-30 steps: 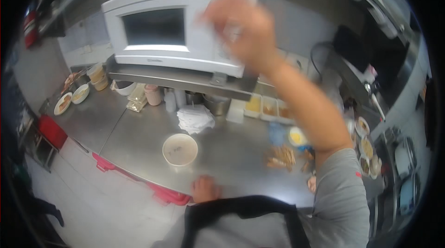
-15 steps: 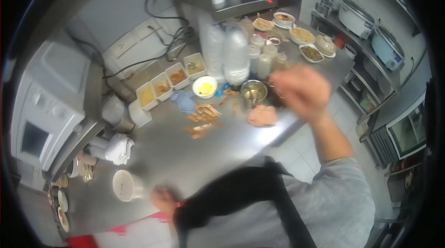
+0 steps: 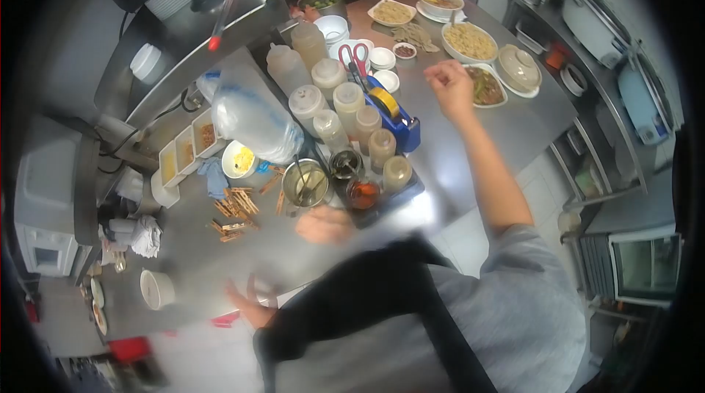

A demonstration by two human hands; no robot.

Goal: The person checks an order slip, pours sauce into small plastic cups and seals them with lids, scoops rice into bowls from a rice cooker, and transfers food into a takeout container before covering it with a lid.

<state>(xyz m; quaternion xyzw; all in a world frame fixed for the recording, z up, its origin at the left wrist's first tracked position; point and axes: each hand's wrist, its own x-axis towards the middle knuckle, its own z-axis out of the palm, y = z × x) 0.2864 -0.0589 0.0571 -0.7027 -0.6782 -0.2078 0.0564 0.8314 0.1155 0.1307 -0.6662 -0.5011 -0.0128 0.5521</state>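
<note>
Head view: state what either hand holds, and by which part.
Nothing visible in the left hand or right hand, though the latter's grip could hide something small.

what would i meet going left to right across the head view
White microwave, white tub, left hand, metal pot, blue tape dispenser, right hand, lidded dish, light blue cooker.

We read no text, label, brand, number or sign here; the blue marks on the clear plastic bags [image 3: 257,115], the microwave front [image 3: 45,250] and the light-blue cooker [image 3: 640,103] are illegible to us.
</note>
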